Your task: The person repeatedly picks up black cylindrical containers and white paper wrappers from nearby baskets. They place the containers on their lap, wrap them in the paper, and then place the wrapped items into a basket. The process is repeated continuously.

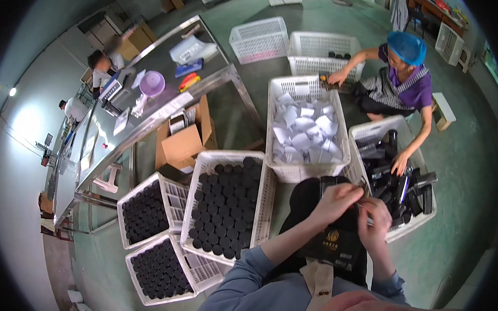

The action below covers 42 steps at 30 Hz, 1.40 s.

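My left hand (337,202) and my right hand (375,216) are close together above my lap, fingers closed in a pinch. Between their fingertips is something small and dark that I cannot make out. Below them lies my black apron (316,248) with a gold emblem. Just ahead of my hands stands a white crate (341,103) full of loose white paper pieces (306,127). To their right, a second white crate (407,224) holds black tube-shaped containers (394,190), some lying across each other. A co-worker's hand (400,163) reaches into it.
The co-worker (411,85) in a blue hair cover sits at the far right, the other hand at the paper crate's far corner. White crates (263,211) of upright black round-topped containers (223,207) stand left. Behind them are a cardboard box (183,145) and a metal table (222,67).
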Available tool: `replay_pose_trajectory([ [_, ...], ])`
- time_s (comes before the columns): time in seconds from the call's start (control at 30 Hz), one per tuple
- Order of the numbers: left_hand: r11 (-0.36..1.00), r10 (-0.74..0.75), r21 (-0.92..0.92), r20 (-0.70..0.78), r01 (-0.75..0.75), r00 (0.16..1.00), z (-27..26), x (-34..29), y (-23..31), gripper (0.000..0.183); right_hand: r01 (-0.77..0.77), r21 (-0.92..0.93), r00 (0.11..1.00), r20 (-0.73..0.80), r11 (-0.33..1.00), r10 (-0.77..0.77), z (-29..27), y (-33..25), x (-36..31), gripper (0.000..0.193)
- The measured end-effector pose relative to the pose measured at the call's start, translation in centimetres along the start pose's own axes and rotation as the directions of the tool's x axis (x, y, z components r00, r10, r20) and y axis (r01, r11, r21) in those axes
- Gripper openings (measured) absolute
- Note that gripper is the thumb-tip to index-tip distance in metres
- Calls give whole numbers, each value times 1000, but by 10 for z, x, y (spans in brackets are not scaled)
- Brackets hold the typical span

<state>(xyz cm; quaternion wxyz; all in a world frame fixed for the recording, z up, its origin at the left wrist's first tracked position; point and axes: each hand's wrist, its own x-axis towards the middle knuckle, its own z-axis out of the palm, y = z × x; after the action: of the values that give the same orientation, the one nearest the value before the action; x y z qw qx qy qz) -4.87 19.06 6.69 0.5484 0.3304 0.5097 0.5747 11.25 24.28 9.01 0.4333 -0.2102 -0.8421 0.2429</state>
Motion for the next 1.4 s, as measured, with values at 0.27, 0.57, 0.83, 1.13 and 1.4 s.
replay_pose_trajectory([
  [0.27, 945, 262, -20, -549, -325, 794, -71, -41, 25, 7, -17, 79, 918, 397, 997, -16, 31, -30, -41, 34],
  [0.57, 881, 303, -142, -564, -451, 768, -88, -63, 28, 5, -81, -268, 709, 662, 960, 245, 83, -34, -82, 51],
  [0.83, 899, 254, -168, -552, -405, 794, -87, -68, 14, 12, -122, -203, 652, 722, 971, 233, 79, -36, -86, 49],
  [1.13, 855, 31, -442, -479, -272, 877, -65, -67, 6, 9, -751, 526, 611, 326, 399, 721, 36, 44, -31, 47],
  [1.4, 935, -31, -323, -485, -146, 874, -72, -55, -37, 8, -796, 392, 601, 419, 462, 681, 24, 79, -20, 20],
])
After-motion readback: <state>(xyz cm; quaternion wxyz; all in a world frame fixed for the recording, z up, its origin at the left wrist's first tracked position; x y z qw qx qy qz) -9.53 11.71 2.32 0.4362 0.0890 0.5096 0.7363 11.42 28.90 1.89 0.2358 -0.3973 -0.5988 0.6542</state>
